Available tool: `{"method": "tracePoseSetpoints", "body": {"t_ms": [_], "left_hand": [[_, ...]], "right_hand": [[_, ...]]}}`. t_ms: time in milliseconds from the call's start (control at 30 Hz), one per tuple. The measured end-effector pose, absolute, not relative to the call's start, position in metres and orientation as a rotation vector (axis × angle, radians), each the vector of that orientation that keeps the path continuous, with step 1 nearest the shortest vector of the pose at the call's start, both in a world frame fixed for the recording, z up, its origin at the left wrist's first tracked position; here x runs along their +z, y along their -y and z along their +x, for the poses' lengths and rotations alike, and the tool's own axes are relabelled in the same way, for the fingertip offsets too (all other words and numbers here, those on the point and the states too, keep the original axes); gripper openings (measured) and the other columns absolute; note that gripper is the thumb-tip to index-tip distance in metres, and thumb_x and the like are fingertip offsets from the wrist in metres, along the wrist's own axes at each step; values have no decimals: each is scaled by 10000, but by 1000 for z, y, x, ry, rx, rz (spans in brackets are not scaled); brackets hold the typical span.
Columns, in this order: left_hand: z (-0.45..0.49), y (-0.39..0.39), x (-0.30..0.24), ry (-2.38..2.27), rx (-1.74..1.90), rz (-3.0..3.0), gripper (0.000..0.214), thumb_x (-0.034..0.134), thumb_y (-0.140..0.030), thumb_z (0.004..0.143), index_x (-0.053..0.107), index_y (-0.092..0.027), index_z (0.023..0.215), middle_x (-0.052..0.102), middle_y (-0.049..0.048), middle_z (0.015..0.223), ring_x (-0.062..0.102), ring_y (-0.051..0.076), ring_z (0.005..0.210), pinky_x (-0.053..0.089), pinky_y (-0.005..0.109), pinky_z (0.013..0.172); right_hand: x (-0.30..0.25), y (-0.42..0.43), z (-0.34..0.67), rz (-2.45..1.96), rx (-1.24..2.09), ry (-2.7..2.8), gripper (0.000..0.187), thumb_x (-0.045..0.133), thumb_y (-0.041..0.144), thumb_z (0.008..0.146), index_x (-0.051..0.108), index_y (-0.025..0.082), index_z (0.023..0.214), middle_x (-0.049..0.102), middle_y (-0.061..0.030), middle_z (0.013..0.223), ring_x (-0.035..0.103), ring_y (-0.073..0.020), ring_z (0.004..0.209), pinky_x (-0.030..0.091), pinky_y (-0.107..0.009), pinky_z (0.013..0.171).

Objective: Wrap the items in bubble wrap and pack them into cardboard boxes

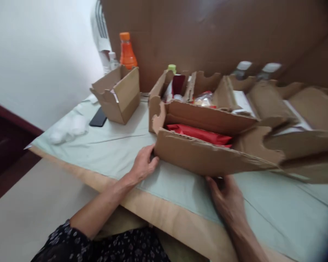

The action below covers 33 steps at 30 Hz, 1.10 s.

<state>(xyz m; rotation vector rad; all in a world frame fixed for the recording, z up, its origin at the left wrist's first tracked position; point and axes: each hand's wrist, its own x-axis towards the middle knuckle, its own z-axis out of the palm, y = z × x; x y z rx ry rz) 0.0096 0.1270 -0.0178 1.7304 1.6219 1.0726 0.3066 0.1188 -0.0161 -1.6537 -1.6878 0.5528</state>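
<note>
A long, open-topped cardboard box point(196, 154) stands in front of me, with a red packet point(199, 135) lying inside. At its lower left corner, my left hand point(144, 163) is closed on the cardboard, the thumb in front and the other fingers partly hidden. My right hand point(228, 198) grips the bottom front edge from below; its fingertips go out of sight under the box. Directly behind is a row of open cardboard compartments point(221, 92), one with a clear plastic packet point(205, 99) in it and others with white papers.
At the left stand a smaller cardboard box point(123, 96), a black phone point(98, 117) and crumpled white material point(69, 129). An orange bottle point(127, 52) and white-capped bottles point(243, 69) rise behind the boxes. Pale green cloth point(120, 145) covers the wooden table, whose front edge point(164, 207) is near me.
</note>
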Motion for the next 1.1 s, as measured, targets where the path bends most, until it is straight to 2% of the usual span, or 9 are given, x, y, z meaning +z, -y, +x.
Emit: {"method": "tracePoseSetpoints", "body": {"t_ms": [133,267,367,500,667,800,900,967,1100], "left_hand": [[4,-112,-15,-1604,1058,1798,557,637,-246,803,659,-182,1355,744,143,1255,676,341,1149,548,523,1035],[-43,-79,-9,-1656,1104,1836,258,657,-328,862,775,-284,1087,769,85,1214,702,324,1183,567,476,1061],[-114,-69,4,-1958,1219,1751,193,674,-340,859,764,-257,1007,724,117,1264,605,409,1321,401,613,1200],[-210,-82,27,-2359,1280,1656,278,696,-255,795,736,-178,1059,533,188,1531,210,500,1578,84,704,1279],[-269,-110,32,-2729,854,1776,356,673,-106,721,738,-120,1071,381,264,1656,143,491,1612,75,710,1261],[-279,-123,29,-2682,966,1786,240,629,-97,721,741,-164,922,453,215,1632,155,477,1615,39,743,1245],[-268,-120,38,-2635,1236,1707,102,624,-163,802,709,-197,850,579,183,1524,275,441,1583,118,694,1265],[-250,-113,48,-2498,1518,1574,65,634,-246,857,688,-213,873,680,153,1376,488,388,1456,293,606,1245],[-196,-90,66,-1884,1951,1162,215,676,-427,875,636,-238,969,750,30,928,752,250,948,608,421,906]], "right_hand": [[-19,-126,311,-1703,404,1728,361,608,598,785,628,241,835,705,-114,886,658,-288,741,528,-420,673],[-18,-125,315,-1735,358,1783,427,577,672,795,630,260,698,704,-137,878,687,-341,818,538,-460,691],[-19,-124,316,-1736,333,1770,432,561,684,801,630,270,699,718,-138,902,699,-346,836,544,-467,699],[-18,-127,315,-1740,352,1776,420,555,682,784,607,277,688,728,-142,910,703,-345,835,551,-474,713],[-18,-130,313,-1763,340,1790,392,561,655,756,616,272,691,723,-129,875,707,-342,828,555,-465,703],[-19,-129,313,-1756,307,1786,387,556,659,745,601,282,666,730,-105,843,701,-325,780,548,-447,676],[-18,-128,313,-1744,309,1794,372,553,643,750,597,283,669,731,-97,832,701,-316,765,550,-437,667],[-19,-129,313,-1723,322,1805,362,554,628,762,613,278,690,735,-97,846,708,-313,779,558,-434,677],[-19,-131,316,-1680,338,1821,362,555,611,766,644,264,718,756,-119,930,728,-324,864,577,-449,737]]}}
